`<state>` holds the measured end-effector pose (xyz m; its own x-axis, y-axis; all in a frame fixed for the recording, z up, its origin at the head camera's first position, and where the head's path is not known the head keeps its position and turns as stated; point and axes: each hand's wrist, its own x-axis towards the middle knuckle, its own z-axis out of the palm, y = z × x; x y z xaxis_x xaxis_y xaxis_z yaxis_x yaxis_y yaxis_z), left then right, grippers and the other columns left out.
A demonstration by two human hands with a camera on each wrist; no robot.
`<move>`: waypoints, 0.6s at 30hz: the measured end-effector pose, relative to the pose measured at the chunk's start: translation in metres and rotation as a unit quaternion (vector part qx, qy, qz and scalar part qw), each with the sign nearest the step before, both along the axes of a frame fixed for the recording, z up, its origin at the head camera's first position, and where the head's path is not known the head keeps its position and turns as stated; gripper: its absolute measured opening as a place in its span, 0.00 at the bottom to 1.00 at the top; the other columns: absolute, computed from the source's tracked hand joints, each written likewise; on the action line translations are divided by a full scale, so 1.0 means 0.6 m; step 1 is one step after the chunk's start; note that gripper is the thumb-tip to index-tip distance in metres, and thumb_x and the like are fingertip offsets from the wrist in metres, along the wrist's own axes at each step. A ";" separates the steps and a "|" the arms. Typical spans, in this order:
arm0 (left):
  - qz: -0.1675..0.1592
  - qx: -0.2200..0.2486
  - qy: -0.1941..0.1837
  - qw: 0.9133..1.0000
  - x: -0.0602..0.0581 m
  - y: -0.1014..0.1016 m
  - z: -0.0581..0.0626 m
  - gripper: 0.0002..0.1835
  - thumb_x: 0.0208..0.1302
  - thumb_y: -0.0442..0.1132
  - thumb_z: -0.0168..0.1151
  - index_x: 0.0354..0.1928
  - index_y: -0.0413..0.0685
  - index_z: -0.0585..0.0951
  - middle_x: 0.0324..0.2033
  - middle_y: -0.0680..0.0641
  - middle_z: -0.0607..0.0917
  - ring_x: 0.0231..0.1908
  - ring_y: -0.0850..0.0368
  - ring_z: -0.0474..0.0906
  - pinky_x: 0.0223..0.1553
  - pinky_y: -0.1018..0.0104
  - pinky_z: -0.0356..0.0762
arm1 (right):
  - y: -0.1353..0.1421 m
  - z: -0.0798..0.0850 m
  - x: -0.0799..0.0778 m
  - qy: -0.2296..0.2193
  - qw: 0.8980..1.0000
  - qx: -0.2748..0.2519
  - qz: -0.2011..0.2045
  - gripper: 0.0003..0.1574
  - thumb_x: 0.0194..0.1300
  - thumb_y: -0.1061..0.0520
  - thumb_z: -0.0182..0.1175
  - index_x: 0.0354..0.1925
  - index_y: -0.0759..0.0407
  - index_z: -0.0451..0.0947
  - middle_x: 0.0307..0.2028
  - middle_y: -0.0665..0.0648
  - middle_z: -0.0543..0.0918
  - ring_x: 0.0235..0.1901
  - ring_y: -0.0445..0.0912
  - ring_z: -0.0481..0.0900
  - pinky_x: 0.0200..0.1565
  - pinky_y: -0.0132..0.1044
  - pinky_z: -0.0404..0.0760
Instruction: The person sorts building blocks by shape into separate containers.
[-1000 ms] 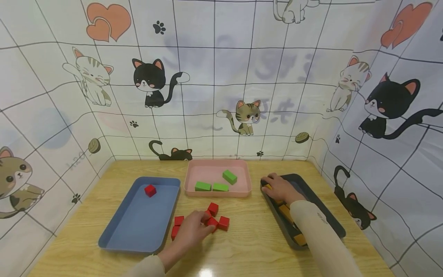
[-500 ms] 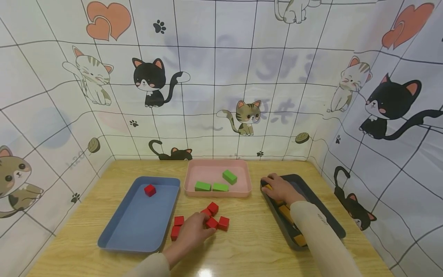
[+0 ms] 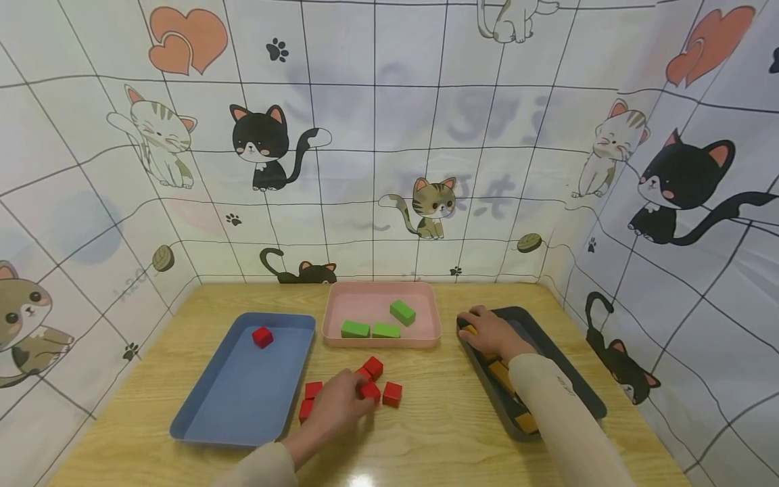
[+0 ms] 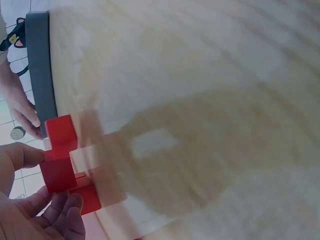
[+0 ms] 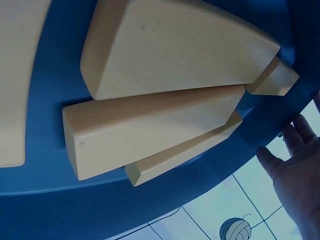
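Observation:
My left hand (image 3: 339,402) pinches a red cube (image 4: 58,174) between thumb and fingers, close over the wooden table. Other red cubes (image 3: 392,394) lie around that hand, and two show right behind the pinched one in the left wrist view. Across the table, my right hand (image 3: 494,335) rests at the far left corner of the dark tray (image 3: 550,358), its fingers over the rim by a yellow block (image 3: 470,329). Larger tan blocks (image 5: 155,130) lie inside this tray. In the right wrist view the fingers are spread with nothing between them.
At the left stands a blue tray (image 3: 243,399) with one red cube (image 3: 262,337) in it. A pink tray (image 3: 365,308) at the back holds several green blocks (image 3: 402,312). A cloth wall (image 3: 341,169) printed with cats encloses the table's back and sides.
My left thumb and fingers have drawn in around the red cube, and a narrow gap has opened between it and the cube to its right. The right hand keeps its place.

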<state>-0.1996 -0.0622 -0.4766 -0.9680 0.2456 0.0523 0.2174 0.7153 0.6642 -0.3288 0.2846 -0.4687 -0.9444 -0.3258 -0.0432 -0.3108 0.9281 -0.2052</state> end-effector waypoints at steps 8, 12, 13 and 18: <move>0.001 0.013 0.016 1.000 -0.014 -0.009 0.029 0.11 0.55 0.37 0.68 0.41 0.41 0.84 0.30 0.52 0.79 0.28 0.57 0.72 0.27 0.65 0.72 | 0.000 0.002 0.001 0.002 1.000 -0.002 0.001 0.32 0.74 0.47 0.55 0.70 0.58 0.68 0.65 0.71 0.65 0.60 0.67 0.70 0.56 0.63 0.72; 0.010 0.014 0.017 1.000 -0.023 -0.018 0.047 0.14 0.57 0.38 0.67 0.46 0.42 0.84 0.31 0.53 0.80 0.28 0.58 0.72 0.28 0.64 0.72 | 0.000 0.002 0.001 0.003 1.000 0.004 0.002 0.32 0.74 0.46 0.54 0.70 0.58 0.68 0.65 0.71 0.65 0.60 0.66 0.70 0.57 0.63 0.72; 0.014 0.018 0.017 1.000 -0.024 -0.021 0.052 0.14 0.57 0.38 0.67 0.46 0.42 0.83 0.31 0.53 0.80 0.29 0.58 0.72 0.29 0.64 0.72 | 0.000 0.001 0.000 0.003 1.000 0.006 0.003 0.32 0.75 0.46 0.54 0.70 0.58 0.67 0.65 0.71 0.65 0.60 0.66 0.70 0.57 0.62 0.72; 0.040 0.030 0.042 0.998 -0.038 -0.037 0.077 0.11 0.58 0.37 0.66 0.43 0.43 0.83 0.31 0.52 0.81 0.29 0.57 0.73 0.30 0.63 0.73 | -0.002 0.005 0.004 0.003 1.000 -0.001 0.007 0.31 0.75 0.47 0.54 0.70 0.58 0.68 0.65 0.71 0.65 0.59 0.66 0.71 0.55 0.62 0.73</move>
